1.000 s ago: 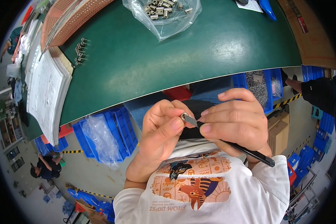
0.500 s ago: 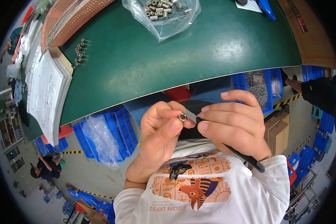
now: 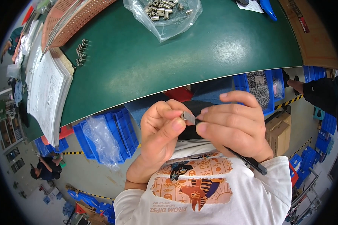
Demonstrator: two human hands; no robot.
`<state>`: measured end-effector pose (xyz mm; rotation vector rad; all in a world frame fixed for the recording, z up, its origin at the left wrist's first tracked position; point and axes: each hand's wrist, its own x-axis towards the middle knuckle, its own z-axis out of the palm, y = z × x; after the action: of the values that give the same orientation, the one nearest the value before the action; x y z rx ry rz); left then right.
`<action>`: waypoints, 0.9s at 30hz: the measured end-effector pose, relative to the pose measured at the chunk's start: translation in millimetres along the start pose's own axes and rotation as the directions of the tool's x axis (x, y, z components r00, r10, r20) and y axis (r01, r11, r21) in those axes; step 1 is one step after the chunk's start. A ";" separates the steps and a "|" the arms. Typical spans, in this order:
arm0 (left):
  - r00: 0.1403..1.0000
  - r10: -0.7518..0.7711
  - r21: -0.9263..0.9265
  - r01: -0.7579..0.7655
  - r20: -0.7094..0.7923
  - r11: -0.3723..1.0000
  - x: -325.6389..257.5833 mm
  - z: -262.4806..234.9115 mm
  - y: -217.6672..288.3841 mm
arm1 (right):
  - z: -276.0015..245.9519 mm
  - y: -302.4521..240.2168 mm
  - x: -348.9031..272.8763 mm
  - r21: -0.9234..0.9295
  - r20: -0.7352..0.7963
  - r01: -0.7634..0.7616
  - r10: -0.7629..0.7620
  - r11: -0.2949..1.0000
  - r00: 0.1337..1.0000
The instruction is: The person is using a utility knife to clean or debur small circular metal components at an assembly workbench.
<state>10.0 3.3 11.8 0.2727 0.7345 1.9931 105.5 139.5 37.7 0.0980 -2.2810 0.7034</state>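
One small metal fitting (image 3: pixel 183 116), short and rounded: lay off the near edge of the green table (image 3: pixel 146 63), on the person's side. Was pinched between thumb and forefinger of the left hand (image 3: pixel 157 129) — fingertips only. One black-handled knife (image 3: pixel 249 161): same side of the green table, grasped in the right hand (image 3: pixel 234 123), flat blade (image 3: pixel 190 118) pointed at the fitting; actual contact, cannot tell. First hazard, as judged: could have skidded off the rounded metal and nicked the left thumb, given too hard a push or a turning workpiece. Second hazard: could have dropped the fitting below the green table's edge, given a slackened pinch — no surface seen directly beneath to catch it. Also listed: one clear bag (image 3: pixel 159 32) of loose fittings (image 3: pixel 160 13), lay on the green table; several small metal parts (image 3: pixel 80 50), lay toward its left end.
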 end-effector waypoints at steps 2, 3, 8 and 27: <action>1.000 -0.019 -0.009 0.019 -0.007 1.000 -1.8 2.9 1.6 | -0.8 -0.1 0.1 -0.057 -0.002 0.016 -0.016 0.998 1.000; 1.000 -0.019 -0.009 0.018 -0.007 1.000 -1.2 2.8 1.7 | -2.7 -0.8 -0.2 0.000 -0.012 -0.009 0.009 1.000 1.000; 1.000 0.017 0.057 -0.016 -0.015 0.998 0.6 1.4 1.7 | -4.4 -0.7 -0.3 0.092 -0.014 -0.033 0.034 0.995 0.999; 0.995 0.057 0.237 -0.037 -0.077 0.971 -0.1 4.0 1.7 | -1.3 -1.5 -2.3 0.004 0.036 0.008 -0.008 1.000 0.999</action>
<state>10.7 4.2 16.0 0.3519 1.0293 1.9717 108.4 138.6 37.7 0.1228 -2.3122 0.7070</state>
